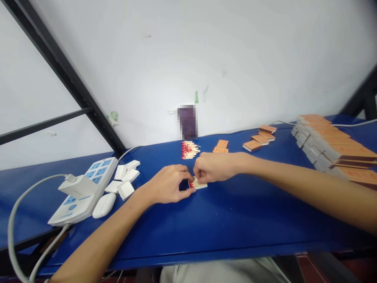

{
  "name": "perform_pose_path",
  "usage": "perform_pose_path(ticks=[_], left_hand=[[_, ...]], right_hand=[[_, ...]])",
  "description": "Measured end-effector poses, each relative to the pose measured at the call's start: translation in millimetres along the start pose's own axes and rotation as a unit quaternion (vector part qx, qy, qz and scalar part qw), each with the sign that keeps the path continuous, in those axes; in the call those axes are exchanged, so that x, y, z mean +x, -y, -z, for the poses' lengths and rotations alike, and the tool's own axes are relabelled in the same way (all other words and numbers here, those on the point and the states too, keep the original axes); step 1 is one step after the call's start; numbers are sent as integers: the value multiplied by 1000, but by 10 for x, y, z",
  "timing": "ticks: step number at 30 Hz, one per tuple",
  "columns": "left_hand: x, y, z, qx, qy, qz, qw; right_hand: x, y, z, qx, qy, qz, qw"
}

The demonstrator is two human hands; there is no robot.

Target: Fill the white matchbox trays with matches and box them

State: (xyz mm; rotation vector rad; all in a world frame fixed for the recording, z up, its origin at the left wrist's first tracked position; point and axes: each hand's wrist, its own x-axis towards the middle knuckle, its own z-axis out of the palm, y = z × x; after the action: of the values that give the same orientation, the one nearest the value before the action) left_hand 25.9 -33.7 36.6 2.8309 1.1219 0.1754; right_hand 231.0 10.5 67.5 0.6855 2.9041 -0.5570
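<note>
A small white matchbox tray (202, 187) with red-headed matches (195, 183) in it lies on the blue table in front of me. My left hand (171, 182) grips the tray's left end between thumb and fingers. From the right, my right hand (213, 169) reaches over the tray with curled fingers, its fingertips pinched on the matches; the exact contact is partly hidden. Just beyond my hands lies a pile of loose matches (190, 150), mostly with heads to the left. Two orange matchbox sleeves (221, 146) lie behind my right hand.
Several white trays (126, 189) lie at left, beside a white earbud case (104, 205) and a power strip (101, 169) with a plugged-in charger (79, 186). Several orange matchboxes (260, 138) lie at back right, near a large stack of matchboxes (338, 147). A wall (235, 59) stands behind.
</note>
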Motion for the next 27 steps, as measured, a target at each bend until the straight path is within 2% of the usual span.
perform_pose_path(ticks=[7, 12, 14, 17, 19, 21, 24, 27], left_hand=[[3, 1, -10, 6, -1, -21, 1000], [-2, -8, -12, 5, -9, -29, 1000], [1, -10, -14, 6, -16, -29, 999], [0, -20, -12, 1, -20, -26, 999], [-6, -27, -5, -12, -21, -21, 999], [-11, -19, 0, -36, -30, -9, 999], [-4, 55, -21, -71, -76, 38, 994], [23, 200, -95, -59, -141, 108, 982]], right_hand=[[22, -14, -33, -9, -7, -3, 1000], [-23, 3, 61, 37, 12, 12, 999], [-43, -10, 110, 19, -27, -7, 999], [-29, -100, 118, -17, -108, -79, 991], [22, -210, 59, -33, -152, -124, 980], [96, -333, -42, -44, -180, -132, 974], [205, -467, -213, -50, -220, -158, 961], [270, -509, -343, -55, -255, -152, 953]])
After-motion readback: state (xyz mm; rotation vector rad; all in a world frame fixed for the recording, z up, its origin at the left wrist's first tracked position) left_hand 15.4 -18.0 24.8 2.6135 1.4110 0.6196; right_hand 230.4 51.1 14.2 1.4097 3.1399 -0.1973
